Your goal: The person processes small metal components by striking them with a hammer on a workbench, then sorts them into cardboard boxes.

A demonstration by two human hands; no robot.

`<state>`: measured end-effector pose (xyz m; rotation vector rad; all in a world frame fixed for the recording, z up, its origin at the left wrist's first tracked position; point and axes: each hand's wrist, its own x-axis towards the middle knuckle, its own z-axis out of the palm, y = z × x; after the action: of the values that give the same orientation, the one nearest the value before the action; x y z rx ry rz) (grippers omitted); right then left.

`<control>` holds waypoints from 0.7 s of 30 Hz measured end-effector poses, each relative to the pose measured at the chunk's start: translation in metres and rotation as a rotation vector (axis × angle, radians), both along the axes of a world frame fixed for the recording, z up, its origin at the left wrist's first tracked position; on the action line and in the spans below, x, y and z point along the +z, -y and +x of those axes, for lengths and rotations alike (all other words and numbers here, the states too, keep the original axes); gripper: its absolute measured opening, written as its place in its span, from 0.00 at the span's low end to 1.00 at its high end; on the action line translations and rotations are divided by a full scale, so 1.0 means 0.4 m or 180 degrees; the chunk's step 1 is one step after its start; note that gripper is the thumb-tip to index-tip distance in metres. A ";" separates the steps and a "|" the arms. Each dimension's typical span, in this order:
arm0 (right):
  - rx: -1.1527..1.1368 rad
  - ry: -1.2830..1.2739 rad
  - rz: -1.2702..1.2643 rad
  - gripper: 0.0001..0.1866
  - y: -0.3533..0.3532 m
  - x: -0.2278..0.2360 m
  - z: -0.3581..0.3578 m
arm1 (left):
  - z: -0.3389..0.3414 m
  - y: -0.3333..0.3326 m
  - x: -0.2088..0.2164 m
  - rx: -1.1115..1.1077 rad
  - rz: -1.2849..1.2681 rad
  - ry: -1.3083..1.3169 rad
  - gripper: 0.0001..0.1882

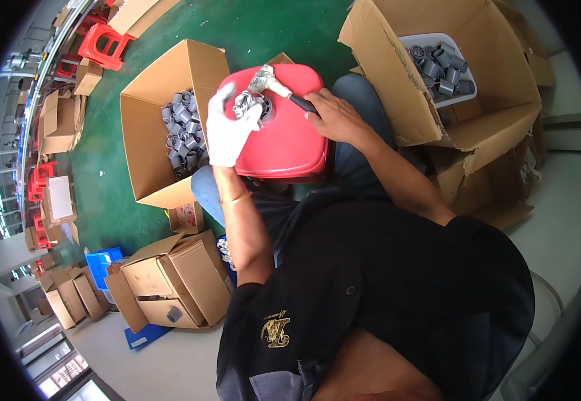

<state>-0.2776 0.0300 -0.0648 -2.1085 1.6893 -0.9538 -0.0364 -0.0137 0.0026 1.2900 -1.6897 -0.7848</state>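
A red plastic stool (287,144) stands between my knees. My left hand (229,132), in a white glove, is closed around a part on its top. Of that part, a grey round plastic piece (266,111) shows, and beside it a shiny whitish piece (245,103) that I cannot make out fully. My bare right hand (338,119) grips the black handle of a hammer (277,87). The hammer's head looks wrapped in silvery-white material and lies just beyond the part, near the stool's far edge.
To the left, a cardboard box (147,144) holds many grey plastic fittings (185,134). On the right, another open box (397,87) contains a white tray (472,93) of similar fittings. Closed cartons (180,284) and a blue bin (103,260) stand lower left. Red stools (105,47) stand farther off.
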 end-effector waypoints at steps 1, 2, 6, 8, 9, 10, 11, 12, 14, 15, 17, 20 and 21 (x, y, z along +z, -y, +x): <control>0.0026 0.0008 0.0193 0.13 0.007 0.010 -0.003 | 0.021 -0.009 -0.005 -0.0032 -0.0002 0.0028 0.33; 0.0071 0.0021 0.0388 0.13 0.011 0.020 -0.002 | 0.046 -0.024 -0.013 0.0189 -0.0026 -0.0014 0.35; 0.0211 0.0610 0.1108 0.13 0.014 0.059 -0.012 | 0.006 -0.053 -0.013 0.0501 -0.0391 0.0178 0.39; 0.0318 0.1144 0.1613 0.14 0.016 0.075 -0.021 | -0.051 -0.075 -0.014 0.0609 -0.0748 0.0372 0.41; 0.0345 0.1131 0.1606 0.14 0.014 0.082 -0.021 | -0.073 -0.067 -0.039 0.0760 -0.0470 -0.0003 0.45; 0.0273 0.1239 0.1382 0.14 0.002 0.089 -0.020 | -0.100 -0.050 -0.064 0.0903 -0.0194 -0.0385 0.49; 0.0204 0.1345 0.1161 0.15 -0.010 0.095 -0.022 | -0.137 -0.043 -0.073 0.0928 -0.0206 -0.0396 0.49; 0.0156 0.1447 0.0937 0.15 -0.024 0.102 -0.021 | -0.170 -0.041 -0.079 0.1179 -0.0298 -0.0526 0.43; 0.0011 0.1451 0.0840 0.17 -0.049 0.122 -0.027 | -0.182 -0.019 -0.085 0.1479 -0.0407 -0.0673 0.38; -0.0086 0.1350 0.0964 0.18 -0.062 0.132 -0.032 | -0.177 -0.005 -0.092 0.1512 -0.0430 -0.0478 0.34; -0.0049 0.1323 0.0894 0.18 -0.086 0.125 -0.051 | -0.179 0.016 -0.103 0.1541 -0.0450 -0.0105 0.26; 0.0069 0.1361 0.0808 0.18 -0.110 0.128 -0.070 | -0.169 0.021 -0.113 0.1475 -0.0595 0.0237 0.18; 0.0112 0.1424 0.0783 0.17 -0.118 0.133 -0.076 | -0.167 0.021 -0.114 0.1321 -0.0731 0.0409 0.15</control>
<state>-0.3080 0.0771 -0.0116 -1.6152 1.4506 -1.0504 -0.1031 -0.0219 -0.0429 1.4821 -1.4851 -0.2612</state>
